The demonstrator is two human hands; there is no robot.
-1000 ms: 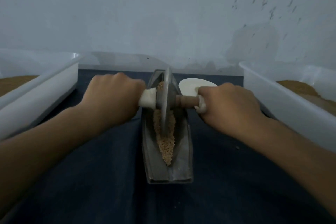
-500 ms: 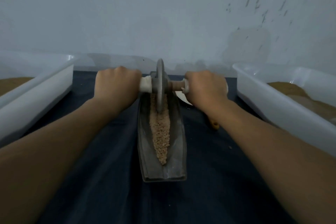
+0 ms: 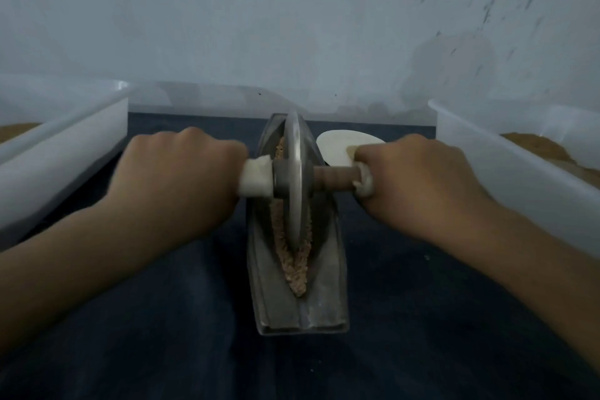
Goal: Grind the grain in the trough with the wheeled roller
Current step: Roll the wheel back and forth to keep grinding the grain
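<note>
1 roller [image 3: 294, 177] in 1 trough [image 3: 328, 286] | L hand [image 3: 177, 178] + R hand [image 3: 418, 182] grip handles | 2 bins [image 3: 506, 172]

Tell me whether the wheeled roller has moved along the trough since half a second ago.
Yes. The wheeled roller has rolled back toward the near end of the trough, away from its far end.

Views: one, a wide-angle camera worn on the person's head.
Position: above and just behind the near end of the trough [image 3: 324, 302], at the wearer's eye line.
Facing: forward and down across the dark cloth [image 3: 162, 351] toward a pale wall [image 3: 292, 26].
Nearness: close, with the forearms entering from the lower corners and the left grip [image 3: 175, 182] and right grip [image 3: 418, 185] mid-frame on the wheeled roller [image 3: 293, 178].
Edges: the left white tub [image 3: 65, 146] and the right white tub [image 3: 487, 172] are cropped.
</note>
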